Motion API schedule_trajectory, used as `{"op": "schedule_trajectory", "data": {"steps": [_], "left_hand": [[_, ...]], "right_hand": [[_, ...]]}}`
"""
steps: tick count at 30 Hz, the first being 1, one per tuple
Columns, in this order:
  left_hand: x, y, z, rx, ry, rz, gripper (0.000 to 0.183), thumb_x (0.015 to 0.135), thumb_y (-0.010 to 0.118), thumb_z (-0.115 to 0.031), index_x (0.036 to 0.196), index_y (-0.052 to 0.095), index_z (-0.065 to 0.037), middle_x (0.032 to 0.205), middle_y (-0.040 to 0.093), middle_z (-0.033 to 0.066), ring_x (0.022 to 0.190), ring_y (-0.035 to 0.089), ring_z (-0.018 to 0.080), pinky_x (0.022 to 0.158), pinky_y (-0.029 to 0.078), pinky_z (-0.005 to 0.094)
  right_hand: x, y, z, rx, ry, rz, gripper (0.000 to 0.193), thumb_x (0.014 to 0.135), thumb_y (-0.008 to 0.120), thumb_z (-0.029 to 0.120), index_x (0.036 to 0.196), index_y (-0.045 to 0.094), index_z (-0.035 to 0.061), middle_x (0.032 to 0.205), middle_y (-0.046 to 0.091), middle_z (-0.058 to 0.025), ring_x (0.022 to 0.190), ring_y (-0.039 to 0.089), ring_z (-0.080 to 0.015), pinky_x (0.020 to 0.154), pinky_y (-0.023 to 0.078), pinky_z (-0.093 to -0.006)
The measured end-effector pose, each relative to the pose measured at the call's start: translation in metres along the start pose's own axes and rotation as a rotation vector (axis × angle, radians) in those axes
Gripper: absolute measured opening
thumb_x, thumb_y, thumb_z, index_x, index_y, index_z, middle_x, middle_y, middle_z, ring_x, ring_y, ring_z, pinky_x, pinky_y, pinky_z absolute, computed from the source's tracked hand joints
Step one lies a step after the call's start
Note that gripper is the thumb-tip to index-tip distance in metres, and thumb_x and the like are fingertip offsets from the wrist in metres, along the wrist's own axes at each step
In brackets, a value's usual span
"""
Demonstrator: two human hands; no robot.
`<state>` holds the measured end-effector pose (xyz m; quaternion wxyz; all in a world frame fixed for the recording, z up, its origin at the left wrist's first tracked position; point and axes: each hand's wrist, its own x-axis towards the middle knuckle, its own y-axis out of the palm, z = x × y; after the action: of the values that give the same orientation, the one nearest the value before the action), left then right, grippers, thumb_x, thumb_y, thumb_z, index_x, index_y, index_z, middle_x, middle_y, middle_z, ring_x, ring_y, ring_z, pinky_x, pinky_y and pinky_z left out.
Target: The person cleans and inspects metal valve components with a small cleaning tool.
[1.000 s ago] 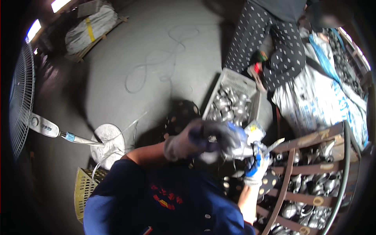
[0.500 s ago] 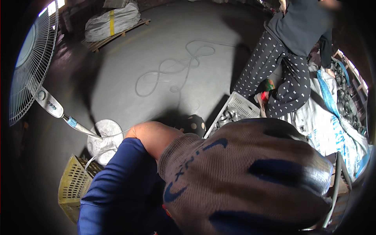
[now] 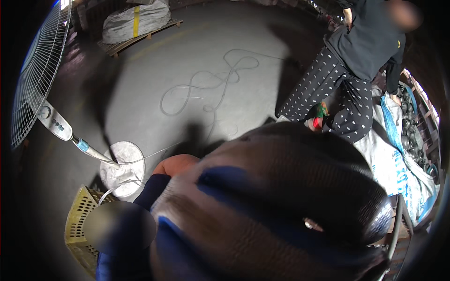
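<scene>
My left hand [image 3: 272, 196], in a grey-brown knit work glove with dark blue coating, fills the lower middle and right, very close and partly blurred. Its fingers stretch toward the right, where a shiny coated fingertip catches the light. A small bright gap shows between two fingers. No held object is visible, though the palm side is hidden. The left arm in a blue sleeve [image 3: 154, 189] rises from the lower left to a bare patch of forearm. My right hand is out of view. Behind my glove, a metal bar [image 3: 396, 229] shows at the lower right.
A standing fan [image 3: 56, 124] with a round base [image 3: 123, 164] and a yellow plastic crate [image 3: 79, 220] are left. Clear tubing [image 3: 187, 100] loops across the floor. A wrapped bale [image 3: 136, 23] lies on a pallet. At right, a co-worker [image 3: 347, 79] is beside white sacks [image 3: 382, 161] and dark parts [image 3: 407, 117].
My left hand has come closer and shifted left, showing more finger length. It now covers the grey crate of metal parts. The co-worker's upper body has shifted slightly right.
</scene>
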<state>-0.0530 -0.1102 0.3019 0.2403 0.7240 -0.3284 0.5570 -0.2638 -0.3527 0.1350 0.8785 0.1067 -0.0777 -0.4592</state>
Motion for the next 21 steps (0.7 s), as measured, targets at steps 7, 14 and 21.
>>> {"op": "schedule_trajectory", "data": {"steps": [7,14,21], "left_hand": [[-0.009,0.044,0.028,0.012,-0.046,-0.035,0.033,0.086,0.062,-0.008,0.118,0.057,-0.001,0.116,0.06,0.0139,0.107,0.058,0.0326,0.09,0.049,0.0433],[-0.123,0.061,0.097,-0.676,-0.988,-0.091,0.043,0.088,0.06,-0.008,0.129,0.048,-0.001,0.119,0.059,0.0114,0.108,0.058,0.0224,0.09,0.048,0.0359],[-0.152,0.054,0.097,-0.471,-1.168,0.329,0.042,0.087,0.065,-0.012,0.126,0.051,-0.001,0.112,0.06,0.005,0.092,0.057,0.0094,0.076,0.05,0.0244]], "right_hand": [[0.001,0.026,0.006,0.091,0.05,0.037,0.022,0.081,0.055,-0.001,0.102,0.061,-0.0036,0.093,0.064,-0.0084,0.084,0.06,-0.0158,0.081,0.048,-0.0281],[0.01,0.04,0.017,0.081,0.07,0.167,0.029,0.081,0.056,0.002,0.108,0.059,-0.0037,0.097,0.063,-0.0071,0.086,0.059,-0.0137,0.08,0.046,-0.0257],[0.033,0.049,0.033,-0.178,0.092,0.293,0.023,0.081,0.061,0.009,0.099,0.064,-0.0045,0.09,0.066,-0.007,0.078,0.058,-0.0123,0.072,0.046,-0.0244]]}}
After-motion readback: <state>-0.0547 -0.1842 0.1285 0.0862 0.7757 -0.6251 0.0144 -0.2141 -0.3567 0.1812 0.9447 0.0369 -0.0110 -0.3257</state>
